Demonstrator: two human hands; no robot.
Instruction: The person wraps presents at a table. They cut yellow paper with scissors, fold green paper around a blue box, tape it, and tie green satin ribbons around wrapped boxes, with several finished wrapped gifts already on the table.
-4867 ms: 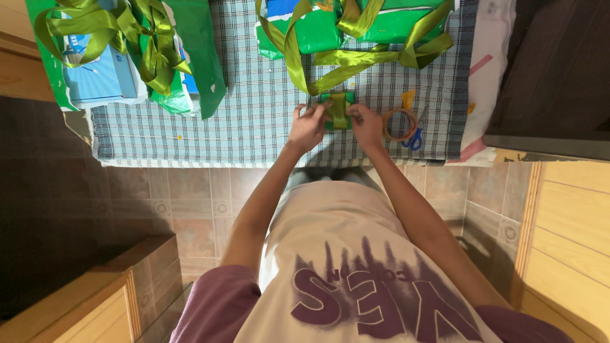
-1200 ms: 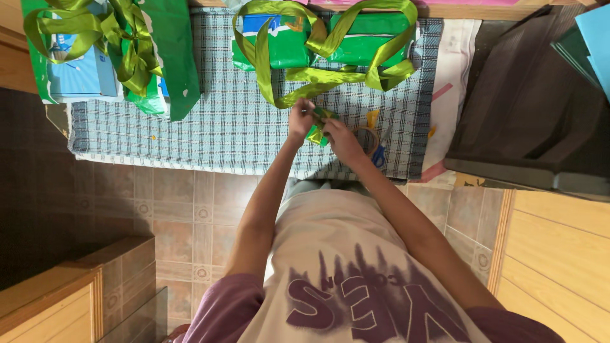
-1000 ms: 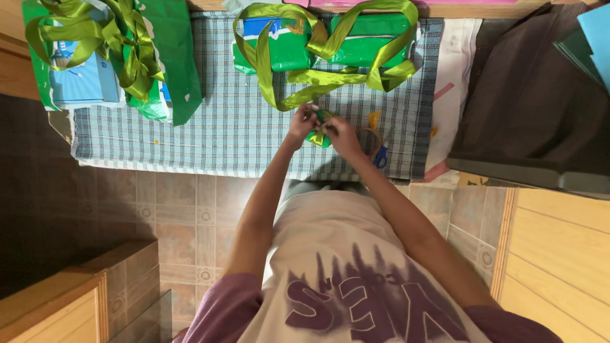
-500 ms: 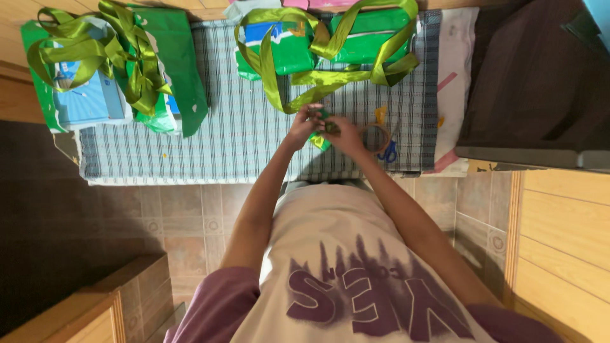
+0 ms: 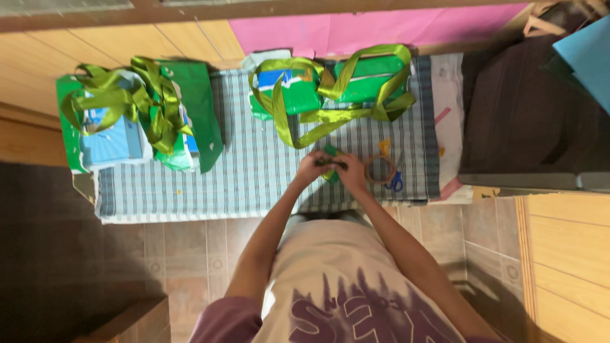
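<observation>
My left hand and my right hand meet over a checked cloth and pinch a small green piece of ribbon or paper between their fingers. Just beyond them lies a long olive-green ribbon looped over green wrapped packages. A roll of tape rests on the cloth right beside my right hand, with blue-handled scissors touching it.
A second pile of green and blue packages tangled in green ribbon sits at the cloth's left end. A dark brown cushioned seat stands to the right. Tiled floor lies below the cloth's front edge; wood panels at lower right.
Both hands have stayed together on the small green piece near the tape roll. The view has shifted slightly; nothing on the cloth has visibly moved.
</observation>
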